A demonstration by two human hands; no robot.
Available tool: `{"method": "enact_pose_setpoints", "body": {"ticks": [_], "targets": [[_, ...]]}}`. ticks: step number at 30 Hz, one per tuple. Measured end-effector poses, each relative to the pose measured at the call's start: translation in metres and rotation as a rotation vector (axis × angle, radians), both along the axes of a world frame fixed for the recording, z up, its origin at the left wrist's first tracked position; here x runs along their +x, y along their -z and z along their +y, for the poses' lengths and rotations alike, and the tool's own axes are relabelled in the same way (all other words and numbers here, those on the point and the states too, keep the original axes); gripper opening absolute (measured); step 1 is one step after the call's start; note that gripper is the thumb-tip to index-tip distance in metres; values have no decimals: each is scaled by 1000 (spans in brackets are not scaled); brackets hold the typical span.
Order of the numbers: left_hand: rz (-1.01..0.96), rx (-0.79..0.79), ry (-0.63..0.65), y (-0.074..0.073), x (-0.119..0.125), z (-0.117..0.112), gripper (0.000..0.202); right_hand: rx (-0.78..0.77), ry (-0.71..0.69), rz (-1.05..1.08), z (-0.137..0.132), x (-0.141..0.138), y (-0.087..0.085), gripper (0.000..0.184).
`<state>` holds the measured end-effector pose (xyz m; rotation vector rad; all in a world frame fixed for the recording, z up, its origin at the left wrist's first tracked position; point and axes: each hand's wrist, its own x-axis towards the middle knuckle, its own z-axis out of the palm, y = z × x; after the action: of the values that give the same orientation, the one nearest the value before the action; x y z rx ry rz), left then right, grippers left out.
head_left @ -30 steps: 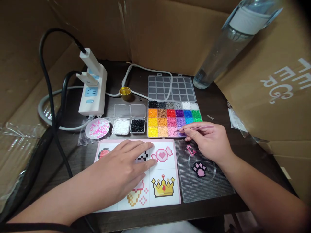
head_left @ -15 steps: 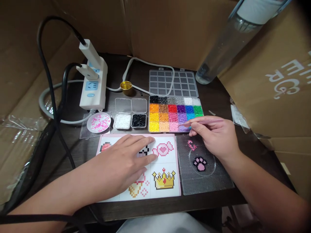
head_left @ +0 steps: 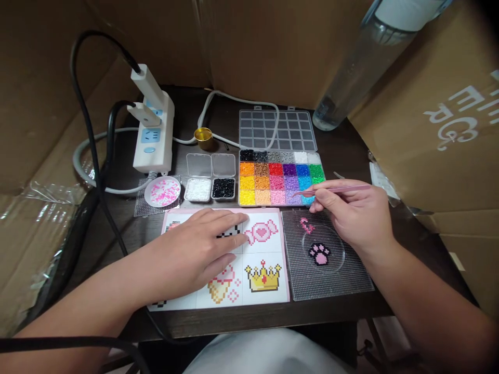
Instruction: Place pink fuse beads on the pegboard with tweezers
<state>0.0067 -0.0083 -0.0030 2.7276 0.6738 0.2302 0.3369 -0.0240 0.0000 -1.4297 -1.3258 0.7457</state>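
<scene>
My left hand [head_left: 195, 252] lies flat, fingers stretched, on a pink-edged pattern sheet [head_left: 265, 259] printed with a candy, a crown and a cupcake. My right hand [head_left: 358, 218] pinches thin pink tweezers [head_left: 331, 190], their tip over the lower right cells of an open bead box [head_left: 281, 176] of many colours. Below that hand lies a clear pegboard [head_left: 327, 280] with a black-and-pink paw [head_left: 320, 254] and a small pink bead shape [head_left: 306, 225] on it.
A white dish of pink beads [head_left: 162, 191], small boxes of white beads [head_left: 198, 189] and black beads [head_left: 223, 188], a gold cap [head_left: 203, 137], a power strip [head_left: 153, 140] with black cables, and a leaning water bottle [head_left: 351, 72] stand behind. Cardboard walls enclose the dark table [head_left: 253, 317].
My right hand and the tweezers have drifted right along the bead box's front row, from the pink cells toward the blue ones. The left hand has stayed on the sheet.
</scene>
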Motion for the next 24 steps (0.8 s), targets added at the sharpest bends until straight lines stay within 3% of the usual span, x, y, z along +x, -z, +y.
{"method": "enact_pose_setpoints", "body": {"ticks": [15, 24], "targets": [[38, 52, 22, 2, -3, 2, 38, -23, 0, -25, 1, 4, 3, 17], [15, 49, 14, 5, -2, 2, 38, 58, 50, 44, -12, 13, -8, 17]]}}
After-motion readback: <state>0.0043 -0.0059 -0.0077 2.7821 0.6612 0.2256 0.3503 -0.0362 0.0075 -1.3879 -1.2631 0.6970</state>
